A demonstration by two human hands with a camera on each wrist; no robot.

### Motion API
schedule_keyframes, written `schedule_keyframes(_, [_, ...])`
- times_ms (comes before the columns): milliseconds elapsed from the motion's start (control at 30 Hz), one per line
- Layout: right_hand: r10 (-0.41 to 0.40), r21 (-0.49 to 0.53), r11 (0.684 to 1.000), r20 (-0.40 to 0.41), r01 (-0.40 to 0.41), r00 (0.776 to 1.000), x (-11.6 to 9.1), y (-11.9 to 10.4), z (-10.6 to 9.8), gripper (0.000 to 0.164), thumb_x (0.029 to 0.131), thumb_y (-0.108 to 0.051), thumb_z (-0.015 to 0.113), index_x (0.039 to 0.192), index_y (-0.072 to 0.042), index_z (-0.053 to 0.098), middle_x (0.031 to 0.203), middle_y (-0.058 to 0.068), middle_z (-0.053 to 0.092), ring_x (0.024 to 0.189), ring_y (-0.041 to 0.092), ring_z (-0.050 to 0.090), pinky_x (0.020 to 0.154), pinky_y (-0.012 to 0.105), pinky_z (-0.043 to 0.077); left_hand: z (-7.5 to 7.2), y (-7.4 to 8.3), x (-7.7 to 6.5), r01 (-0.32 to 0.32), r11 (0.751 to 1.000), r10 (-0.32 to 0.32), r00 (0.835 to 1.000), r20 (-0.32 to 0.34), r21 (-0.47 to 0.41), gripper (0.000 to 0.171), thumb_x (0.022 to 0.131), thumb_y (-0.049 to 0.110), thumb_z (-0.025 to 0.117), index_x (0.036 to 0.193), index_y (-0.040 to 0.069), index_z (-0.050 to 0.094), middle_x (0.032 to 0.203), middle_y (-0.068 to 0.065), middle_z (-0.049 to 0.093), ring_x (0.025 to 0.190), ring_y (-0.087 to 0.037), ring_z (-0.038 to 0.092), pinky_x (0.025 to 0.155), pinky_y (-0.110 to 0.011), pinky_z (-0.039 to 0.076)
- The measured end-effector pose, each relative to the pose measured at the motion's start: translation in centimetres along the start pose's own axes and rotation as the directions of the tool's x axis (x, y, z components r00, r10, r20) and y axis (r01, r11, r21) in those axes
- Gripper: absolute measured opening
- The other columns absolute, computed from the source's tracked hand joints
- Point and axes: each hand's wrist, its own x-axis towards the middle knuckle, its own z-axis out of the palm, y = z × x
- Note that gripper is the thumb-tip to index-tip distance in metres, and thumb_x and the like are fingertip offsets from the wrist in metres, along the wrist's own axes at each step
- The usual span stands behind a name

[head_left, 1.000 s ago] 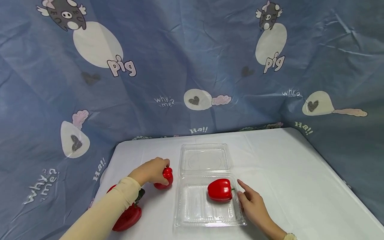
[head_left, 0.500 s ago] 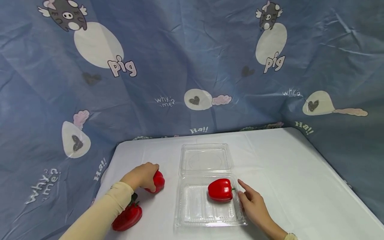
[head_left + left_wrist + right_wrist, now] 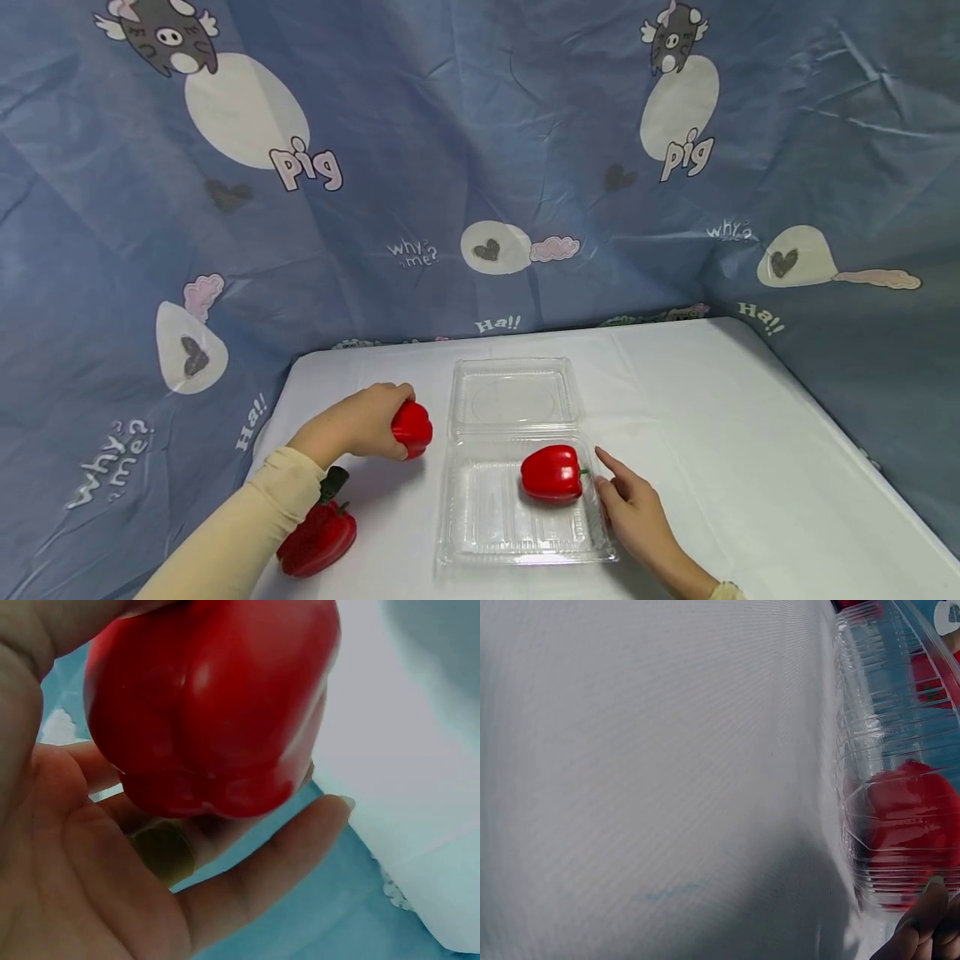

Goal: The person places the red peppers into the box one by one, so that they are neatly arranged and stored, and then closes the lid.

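My left hand (image 3: 367, 421) grips a red bell pepper (image 3: 414, 429) over the cloth, left of a clear plastic clamshell box (image 3: 483, 517). In the left wrist view the held pepper (image 3: 217, 712) shows its lobed end, with some fingers spread below it. Another red bell pepper (image 3: 551, 475) lies on its side in the box's base, its green stem pointing right. My right hand (image 3: 637, 508) is at the box's right rim, index finger straight and thumb against the edge. The right wrist view shows its fingertips (image 3: 922, 915) at the box's side, below the pepper (image 3: 911, 810).
Red bell pepper (image 3: 322, 537) with a green stem lies at the front left, partly behind the left sleeve (image 3: 247, 525). The box's lid (image 3: 513, 400) lies folded back, away from me. White cloth (image 3: 720, 433) covers the table, and a blue printed curtain (image 3: 420, 192) hangs behind.
My left hand first drew the pepper left and nearer, then raised it and brought it back right, turning its stem end out of sight. Right hand and box have stayed in place.
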Motion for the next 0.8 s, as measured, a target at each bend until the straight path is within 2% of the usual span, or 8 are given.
schedule_keyframes(300, [0.009, 0.01, 1.0, 0.003, -0.009, 1.0, 0.0, -0.1, 0.1, 0.045, 0.099, -0.009, 0.057, 0.144, -0.011, 0.051, 0.065, 0.005, 0.052, 0.052, 0.014, 0.049, 0.048, 0.025, 0.043, -0.1, 2.4, 0.2, -0.086, 0.995, 0.085, 0.996, -0.025, -0.059, 0.059, 0.068, 0.024, 0.087, 0.118, 0.01, 0.058, 0.1, 0.002, 0.06, 0.089, -0.017, 0.059, 0.071, -0.034, 0.054])
schedule_keyframes(567, [0.016, 0.006, 1.0, 0.003, -0.016, 1.0, 0.1, -0.1, 0.2, 0.045, 0.1, -0.01, 0.057, 0.144, -0.011, 0.051, 0.066, 0.006, 0.053, 0.053, 0.014, 0.05, 0.048, 0.025, 0.044, 0.9, 3.6, 0.8, -0.184, 0.977, 0.179, 0.982, -0.057, -0.109, 0.057, 0.069, 0.025, 0.086, 0.117, 0.013, 0.058, 0.098, 0.008, 0.061, 0.09, -0.013, 0.059, 0.072, -0.029, 0.053])
schedule_keyframes(800, [0.011, 0.007, 1.0, 0.005, -0.011, 1.0, 0.0, -0.2, 0.2, 0.045, 0.1, -0.01, 0.057, 0.144, -0.01, 0.051, 0.066, 0.006, 0.053, 0.053, 0.014, 0.05, 0.048, 0.026, 0.045, 2.0, 5.0, 1.6, -0.23, 0.961, 0.228, 0.973, -0.029, -0.152, 0.058, 0.07, 0.028, 0.086, 0.119, 0.016, 0.057, 0.102, 0.01, 0.062, 0.094, -0.012, 0.059, 0.074, -0.027, 0.053])
